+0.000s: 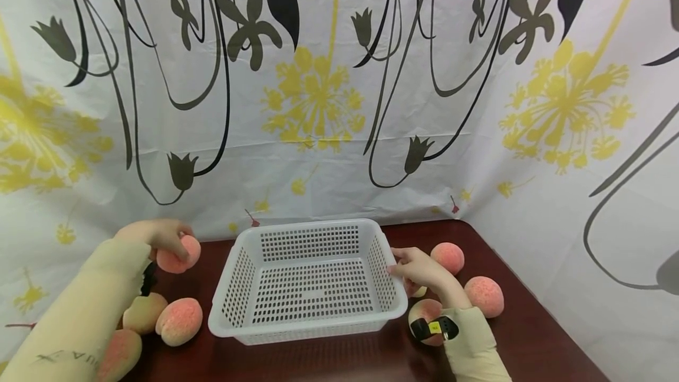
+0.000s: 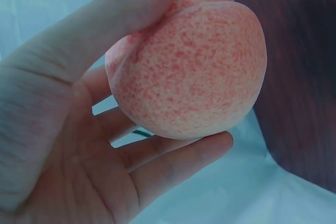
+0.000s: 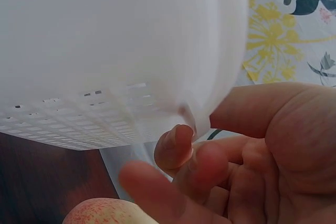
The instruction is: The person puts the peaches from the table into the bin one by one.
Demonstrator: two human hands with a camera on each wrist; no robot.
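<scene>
The left hand (image 1: 159,237) grips a peach (image 1: 170,262), thumb pressed on one side, other fingers slightly spread around the opposite side. The right hand (image 1: 419,267) pinches the basket (image 1: 313,329) by its right rim, the lower fingers bent beneath. Dark table (image 1: 207,364) lies below both sets of fingers; a strip shows between the gripped peach and the basket's left rim. The basket sits open side up, left of the right fingers, its slotted floor in view. Eight peaches show: the gripped one; three on the near side of the left fingers; one partly hidden just under the right hand, one by its wrist, and two farther right. Past those two, the table reaches its right edge, slanting outward toward the near side. Farthest off, beyond both hands' fingers, white cloth (image 1: 318,193) printed with flowers hangs along the table's back and right edges.
</scene>
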